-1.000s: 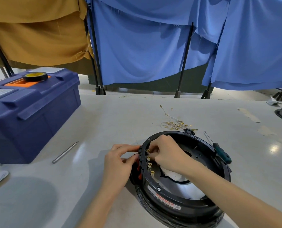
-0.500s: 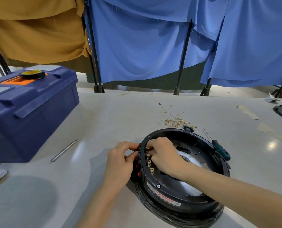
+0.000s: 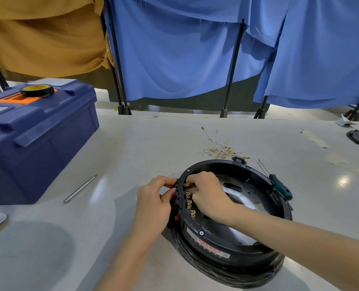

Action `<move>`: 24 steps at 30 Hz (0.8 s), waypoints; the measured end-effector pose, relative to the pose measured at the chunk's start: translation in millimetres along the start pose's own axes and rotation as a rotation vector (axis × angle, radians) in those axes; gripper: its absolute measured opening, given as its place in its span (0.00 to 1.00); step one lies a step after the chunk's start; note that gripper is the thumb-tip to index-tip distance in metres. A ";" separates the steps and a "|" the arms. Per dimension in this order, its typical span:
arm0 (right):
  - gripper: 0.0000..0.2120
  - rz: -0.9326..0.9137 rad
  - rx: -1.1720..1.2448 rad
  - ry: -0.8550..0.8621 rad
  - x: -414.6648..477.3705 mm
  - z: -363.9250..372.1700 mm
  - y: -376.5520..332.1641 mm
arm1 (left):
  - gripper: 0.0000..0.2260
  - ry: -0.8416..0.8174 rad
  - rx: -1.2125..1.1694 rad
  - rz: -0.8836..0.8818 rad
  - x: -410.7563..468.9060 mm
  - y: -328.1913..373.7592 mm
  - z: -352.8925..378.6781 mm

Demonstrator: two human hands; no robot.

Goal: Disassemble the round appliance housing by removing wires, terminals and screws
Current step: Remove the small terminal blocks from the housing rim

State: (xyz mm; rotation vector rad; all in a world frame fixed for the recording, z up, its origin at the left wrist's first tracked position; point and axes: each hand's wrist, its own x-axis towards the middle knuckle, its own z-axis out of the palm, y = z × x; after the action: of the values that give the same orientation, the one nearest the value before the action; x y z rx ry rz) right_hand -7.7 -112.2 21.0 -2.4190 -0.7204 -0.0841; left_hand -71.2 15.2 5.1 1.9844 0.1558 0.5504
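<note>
The round housing is lying flat on the table, open side up. The left hand is pinching its outer rim; the right hand is pinching, apparently, a brass terminal inside. A screwdriver is pointing away.

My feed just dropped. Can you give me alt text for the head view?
Both hands, left hand outside and right hand inside, pinch the brass terminals on the round black appliance housing's left rim. A green-handled screwdriver lies by its far right side.
</note>
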 end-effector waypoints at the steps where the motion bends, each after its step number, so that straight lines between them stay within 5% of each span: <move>1: 0.11 0.004 0.000 -0.003 -0.1 -0.1 -0.3 | 0.13 0.000 0.001 -0.001 -0.1 -0.5 -0.2; 11: 0.07 -0.067 0.048 -0.173 3.8 -25.7 0.8 | 0.16 -0.036 0.030 0.041 0.2 -2.6 -10.1; 24: 0.06 -0.064 -0.077 0.015 3.1 -8.0 -4.3 | 0.13 0.018 0.119 0.084 -1.4 -3.1 1.0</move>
State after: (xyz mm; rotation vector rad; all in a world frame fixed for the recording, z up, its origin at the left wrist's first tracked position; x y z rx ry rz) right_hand -6.4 -112.5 30.5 -2.4656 -0.8016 -0.1583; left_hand -71.5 15.3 1.5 2.1091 0.1189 0.6264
